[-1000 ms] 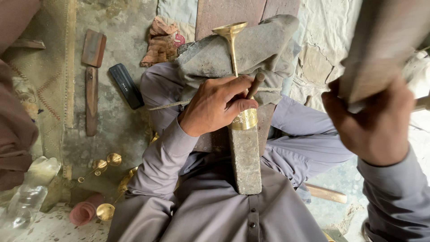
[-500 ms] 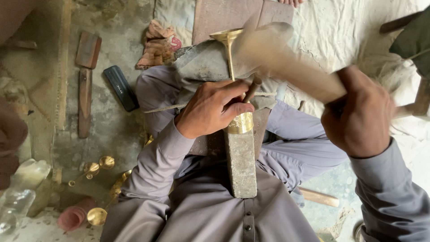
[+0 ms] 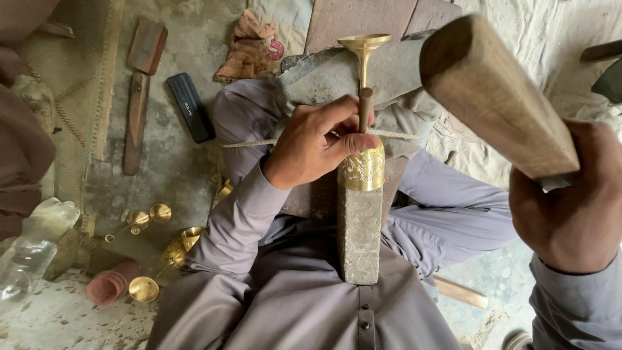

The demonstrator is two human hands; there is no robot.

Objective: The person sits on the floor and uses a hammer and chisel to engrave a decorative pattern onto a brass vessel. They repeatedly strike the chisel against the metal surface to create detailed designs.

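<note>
**Head view: brass goblet held on a stone block, wooden mallet raised**

The head view looks straight down on a seated person in grey clothes. The right hand (image 3: 570, 201) sits at the frame's right edge, closed tight around a thick wooden mallet (image 3: 495, 97); the grip itself is partly cut off by the edge, and the mallet's near end looms large and slightly soft in focus. The mallet is up in the air, well apart from the work.

The left hand (image 3: 317, 139) is curled around a small dark punch (image 3: 366, 107), thumb and fingers pinching it against the brass goblet (image 3: 363, 165). The fingers cover the place where the punch's tip meets the metal, so the contact point cannot be seen. The goblet lies along a grey stone block (image 3: 359, 233) that rests on the person's lap: its patterned cup fits over the block's far end, and its thin stem and flared foot point away from the body. How deep the block goes into the cup is hidden.

To the left on the concrete floor lie more small brass pieces (image 3: 149, 217), some half tucked under the left sleeve, a pink cup (image 3: 107, 285), a black case (image 3: 191, 107) and a wooden tool (image 3: 136, 120). A clear plastic bottle (image 3: 29, 249) is cut off at the lower left, and someone else's brown garment (image 3: 23, 142) fills the left edge.
</note>
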